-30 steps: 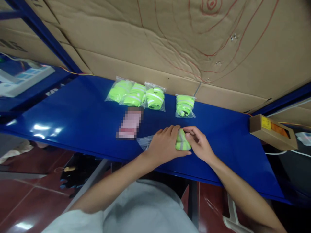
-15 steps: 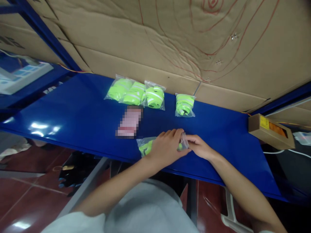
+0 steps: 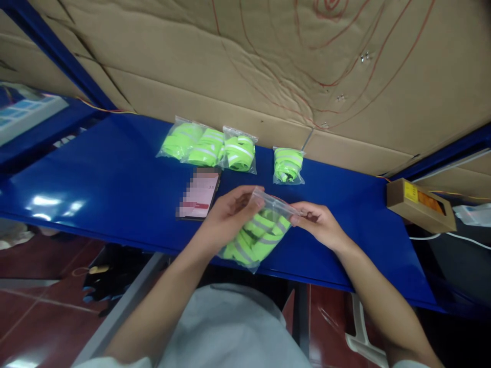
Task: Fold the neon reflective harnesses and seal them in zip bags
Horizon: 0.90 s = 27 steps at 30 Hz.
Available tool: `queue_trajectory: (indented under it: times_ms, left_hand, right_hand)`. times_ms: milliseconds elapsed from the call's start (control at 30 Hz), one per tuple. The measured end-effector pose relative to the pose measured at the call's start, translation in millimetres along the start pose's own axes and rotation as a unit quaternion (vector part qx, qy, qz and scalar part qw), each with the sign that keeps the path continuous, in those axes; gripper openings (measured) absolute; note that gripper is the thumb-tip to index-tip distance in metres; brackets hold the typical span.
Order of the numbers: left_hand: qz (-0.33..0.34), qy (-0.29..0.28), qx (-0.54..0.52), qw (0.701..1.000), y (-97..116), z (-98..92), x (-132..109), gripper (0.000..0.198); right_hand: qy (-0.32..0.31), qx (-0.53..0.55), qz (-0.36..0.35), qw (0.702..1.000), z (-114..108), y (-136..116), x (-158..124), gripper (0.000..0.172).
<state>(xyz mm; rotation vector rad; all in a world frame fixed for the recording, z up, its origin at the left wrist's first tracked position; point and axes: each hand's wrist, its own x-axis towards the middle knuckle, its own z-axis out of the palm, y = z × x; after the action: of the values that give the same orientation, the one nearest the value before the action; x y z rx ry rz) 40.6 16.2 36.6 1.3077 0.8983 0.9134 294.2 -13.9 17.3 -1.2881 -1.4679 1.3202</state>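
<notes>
A clear zip bag [image 3: 257, 237] holds a neon green strap with grey reflective stripes, at the front edge of the blue table [image 3: 126, 189]. My left hand [image 3: 232, 214] pinches the bag's top left corner between thumb and fingers. At the top right corner, my right hand [image 3: 318, 222] grips the zip edge, fingers closed. The bag's top edge is stretched between the two hands, with the green strap hanging below it. Parts of my left fingers are hidden behind the bag.
Three similar bags [image 3: 205, 145] sit side by side along the back, with another bag [image 3: 287, 164] to their right. A phone [image 3: 199, 194] lies left of my hands. A cardboard box [image 3: 420, 204] stands at the right end, before a cardboard wall [image 3: 230, 76].
My left hand has moved left from over the bag to its top corner. The bag has turned and now shows its green contents, its top edge held by both hands.
</notes>
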Motion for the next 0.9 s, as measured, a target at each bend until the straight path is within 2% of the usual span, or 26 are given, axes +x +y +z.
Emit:
queue_trajectory:
  times_ms: [167,300,433,533,633,800,900]
  left_hand:
    - [-0.003,0.084,-0.061,0.995,-13.3,-8.3,-1.4,0.028]
    - [0.007,0.114,-0.078,0.990,-17.8,-6.5,-4.0,0.022]
    - [-0.009,0.112,-0.103,0.988,-18.7,-1.2,-5.6,0.023]
    - [-0.022,0.105,-0.121,0.987,-18.7,5.0,-6.5,0.024]
    - [-0.025,0.096,-0.128,0.987,-19.2,11.0,-6.9,0.025]
    - [-0.027,0.086,-0.127,0.988,-22.4,17.7,-6.6,0.027]
    - [-0.031,0.076,-0.082,0.993,-26.2,21.1,-4.6,0.027]
  right_hand:
    - [0.027,0.071,0.036,0.996,2.0,-0.5,0.6,0.031]
    - [0.041,0.074,0.026,0.996,2.4,-1.9,-1.0,0.032]
    - [0.040,0.033,-0.014,0.999,1.1,-6.0,-6.3,0.027]
    - [0.016,0.010,-0.060,0.998,1.9,-7.1,-8.4,0.021]
    - [-0.007,0.020,-0.050,0.999,5.5,-5.4,-8.2,0.023]
    - [0.023,0.014,-0.038,0.999,11.6,-1.8,-6.9,0.030]
    - [0.025,0.006,-0.043,0.999,12.9,-1.6,-6.0,0.032]
